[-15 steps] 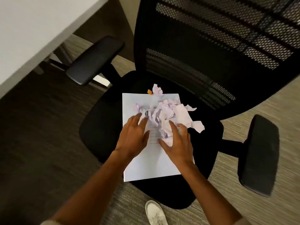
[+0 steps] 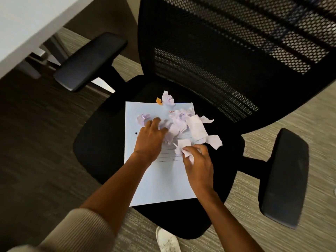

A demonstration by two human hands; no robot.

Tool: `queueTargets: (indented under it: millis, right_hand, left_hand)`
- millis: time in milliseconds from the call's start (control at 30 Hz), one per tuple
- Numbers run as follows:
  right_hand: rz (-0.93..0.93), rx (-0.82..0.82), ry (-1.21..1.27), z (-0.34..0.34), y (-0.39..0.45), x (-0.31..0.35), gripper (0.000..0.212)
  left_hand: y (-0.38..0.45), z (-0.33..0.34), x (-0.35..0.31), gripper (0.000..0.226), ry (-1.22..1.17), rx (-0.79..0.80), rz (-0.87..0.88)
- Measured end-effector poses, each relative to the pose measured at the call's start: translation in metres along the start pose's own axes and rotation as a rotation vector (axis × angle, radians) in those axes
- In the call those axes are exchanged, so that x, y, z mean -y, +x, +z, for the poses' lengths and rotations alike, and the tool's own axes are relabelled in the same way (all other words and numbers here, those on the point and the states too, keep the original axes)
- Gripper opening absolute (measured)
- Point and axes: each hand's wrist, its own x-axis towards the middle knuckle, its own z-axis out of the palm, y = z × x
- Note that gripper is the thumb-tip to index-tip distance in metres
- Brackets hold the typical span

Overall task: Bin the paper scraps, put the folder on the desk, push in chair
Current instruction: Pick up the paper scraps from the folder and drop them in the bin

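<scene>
A: Item one, chair (image 2: 101,142)?
B: Black, mesh back at 1 o'clock, armrests at 10 and 4. It stands apart from the desk (image 2: 21,24), whose white corner shows at 11 o'clock.

A: Folder (image 2: 163,180)?
B: Pale, flat on the seat, red print near its top edge, ruled lines mid-sheet.

A: Scraps (image 2: 196,128)?
B: Crumpled white pieces heaped on the folder's upper half, some spilling off its edge toward 3 o'clock. One ball sits at the folder's 12 o'clock edge, a small orange bit (image 2: 159,101) touching it.

A: Left hand (image 2: 150,140)?
B: Palm down on the heap, fingers curled into the scraps; whether it has closed on any, cannot tell.

A: Right hand (image 2: 199,164)?
B: Fingertips pinched on one scrap (image 2: 182,145), at 5 o'clock of the heap.

A: Other?
B: A white shoe (image 2: 167,240) on the floor at 6 o'clock.
</scene>
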Motion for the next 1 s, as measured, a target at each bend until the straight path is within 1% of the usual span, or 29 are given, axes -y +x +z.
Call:
queueTargets:
  millis: [100, 200, 300, 367, 500, 600, 700, 867, 1000]
  right_hand:
    - [0.017, -0.017, 0.06, -0.009, -0.002, -0.006, 0.017]
    - [0.066, -0.014, 0.126, -0.016, -0.003, -0.01, 0.019]
    - [0.085, -0.023, 0.14, -0.021, -0.005, -0.01, 0.019]
    - [0.096, -0.039, 0.156, -0.025, -0.004, -0.011, 0.017]
    - [0.088, -0.054, 0.262, -0.03, -0.004, -0.007, 0.015]
    - [0.1, -0.092, 0.346, -0.034, -0.005, 0.0, 0.017]
    - [0.111, -0.13, 0.43, -0.041, -0.004, 0.013, 0.02]
    - [0.079, -0.14, 0.422, -0.051, -0.009, 0.041, 0.019]
    - [0.009, -0.117, 0.441, -0.046, -0.03, 0.083, 0.023]
  left_hand:
    - [-0.004, -0.002, -0.001, 0.039, -0.063, -0.006, -0.012]
    - [-0.011, -0.008, -0.003, 0.036, -0.108, -0.007, -0.032]
    - [-0.022, -0.016, -0.006, 0.035, -0.164, -0.029, -0.049]
    - [-0.028, -0.019, -0.009, 0.031, -0.206, -0.049, -0.053]
    - [-0.046, -0.026, -0.011, 0.023, -0.287, -0.097, -0.077]
    - [-0.058, -0.033, -0.012, 0.025, -0.322, -0.1, -0.075]
    - [-0.069, -0.043, -0.008, 0.031, -0.307, -0.113, -0.081]
    - [-0.087, -0.056, 0.0, 0.026, -0.343, -0.212, -0.098]
    - [-0.116, -0.073, 0.022, 0.023, -0.401, -0.297, -0.127]
